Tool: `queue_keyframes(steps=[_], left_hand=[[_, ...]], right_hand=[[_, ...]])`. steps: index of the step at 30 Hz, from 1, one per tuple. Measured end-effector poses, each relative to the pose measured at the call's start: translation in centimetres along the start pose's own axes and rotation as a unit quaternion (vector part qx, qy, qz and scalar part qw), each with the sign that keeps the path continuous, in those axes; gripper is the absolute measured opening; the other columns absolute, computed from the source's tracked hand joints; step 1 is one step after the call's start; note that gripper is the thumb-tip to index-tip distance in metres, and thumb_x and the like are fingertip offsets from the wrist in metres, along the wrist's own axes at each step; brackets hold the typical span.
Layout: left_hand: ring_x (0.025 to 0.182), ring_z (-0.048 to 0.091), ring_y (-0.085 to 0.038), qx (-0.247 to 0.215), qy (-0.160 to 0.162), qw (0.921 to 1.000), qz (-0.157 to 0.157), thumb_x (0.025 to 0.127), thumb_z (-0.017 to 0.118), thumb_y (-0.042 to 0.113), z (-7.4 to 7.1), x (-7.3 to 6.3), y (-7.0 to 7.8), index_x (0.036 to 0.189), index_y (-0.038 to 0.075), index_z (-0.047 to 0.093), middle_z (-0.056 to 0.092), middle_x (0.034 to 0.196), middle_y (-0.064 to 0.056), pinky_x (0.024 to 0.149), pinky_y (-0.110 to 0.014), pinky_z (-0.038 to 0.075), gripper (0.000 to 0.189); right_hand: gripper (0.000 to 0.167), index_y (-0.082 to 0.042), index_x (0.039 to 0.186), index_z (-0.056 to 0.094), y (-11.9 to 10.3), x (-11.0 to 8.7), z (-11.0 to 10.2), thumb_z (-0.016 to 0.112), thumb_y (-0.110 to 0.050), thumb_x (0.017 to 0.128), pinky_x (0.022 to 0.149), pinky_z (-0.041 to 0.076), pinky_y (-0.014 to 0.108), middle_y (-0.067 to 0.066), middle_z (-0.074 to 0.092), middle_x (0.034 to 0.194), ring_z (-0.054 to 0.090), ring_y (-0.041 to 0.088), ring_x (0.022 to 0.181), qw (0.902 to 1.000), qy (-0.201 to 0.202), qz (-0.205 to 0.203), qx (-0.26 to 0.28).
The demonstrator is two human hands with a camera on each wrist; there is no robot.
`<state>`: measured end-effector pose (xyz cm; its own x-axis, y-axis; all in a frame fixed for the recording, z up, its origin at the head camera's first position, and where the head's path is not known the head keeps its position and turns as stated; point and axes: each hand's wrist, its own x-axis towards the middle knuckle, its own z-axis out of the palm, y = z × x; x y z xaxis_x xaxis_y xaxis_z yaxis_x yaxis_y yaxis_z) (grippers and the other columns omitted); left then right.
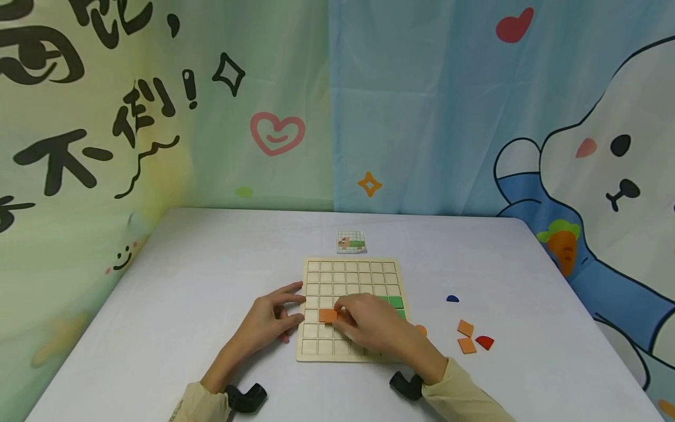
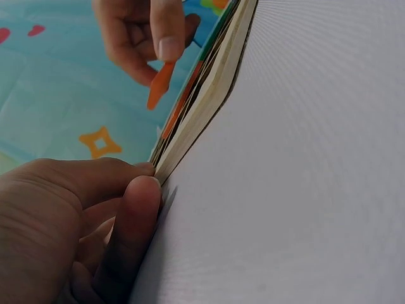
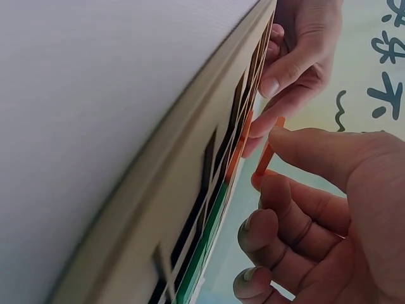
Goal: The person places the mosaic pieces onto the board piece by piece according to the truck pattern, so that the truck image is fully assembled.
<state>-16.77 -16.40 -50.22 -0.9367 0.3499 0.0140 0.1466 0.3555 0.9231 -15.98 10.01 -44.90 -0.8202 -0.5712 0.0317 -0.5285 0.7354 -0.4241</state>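
Observation:
A light wooden grid board (image 1: 311,350) lies on the table, with green tiles (image 1: 395,302) in cells at its right side. My right hand (image 1: 371,319) is over the board, its thumb and index finger pinching a thin orange tile (image 3: 271,151). In the left wrist view this orange tile (image 2: 161,85) is tilted and apart from the board. More orange (image 3: 239,155) shows on the board beside the green in the right wrist view. My left hand (image 1: 269,313) touches the board's left edge with fingertips and thumb. The right hand hides part of the grid.
Behind the board lies a small pattern card (image 1: 351,241). To the right lie a blue half-round piece (image 1: 452,299), orange squares (image 1: 466,346) and a red piece (image 1: 484,342). An orange round piece (image 1: 420,330) is partly hidden by the right arm. Black devices (image 1: 246,398) sit on both wrists.

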Motion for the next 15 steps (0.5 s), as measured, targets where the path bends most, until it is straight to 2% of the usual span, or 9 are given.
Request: queue_keyframes(steps=[6,15], left_hand=[[0.051,0.062,-0.011,0.001,0.002,1.0000,0.003,0.093,0.079,0.007,0.0,0.0,-0.1,0.131,0.000,0.072,0.049,0.165,-0.015,0.048,-0.027,0.057,0.040],[0.051,0.062,-0.011,0.012,-0.002,0.9999,0.005,0.094,0.078,0.006,0.0,0.0,-0.1,0.132,-0.001,0.071,0.049,0.165,-0.015,0.048,-0.027,0.057,0.040]], right_hand=[[0.024,-0.009,0.118,0.075,-0.4,0.9,0.2,0.070,-0.027,0.103,0.062,0.045,0.020,-0.010,0.060,0.076,0.051,0.004,0.067,0.9999,-0.015,-0.001,-0.003],[0.024,-0.007,0.116,0.075,-1.2,2.1,0.5,0.073,-0.026,0.101,0.059,0.044,0.020,-0.007,0.063,0.079,0.051,0.006,0.067,0.9995,-0.032,0.006,0.000]])
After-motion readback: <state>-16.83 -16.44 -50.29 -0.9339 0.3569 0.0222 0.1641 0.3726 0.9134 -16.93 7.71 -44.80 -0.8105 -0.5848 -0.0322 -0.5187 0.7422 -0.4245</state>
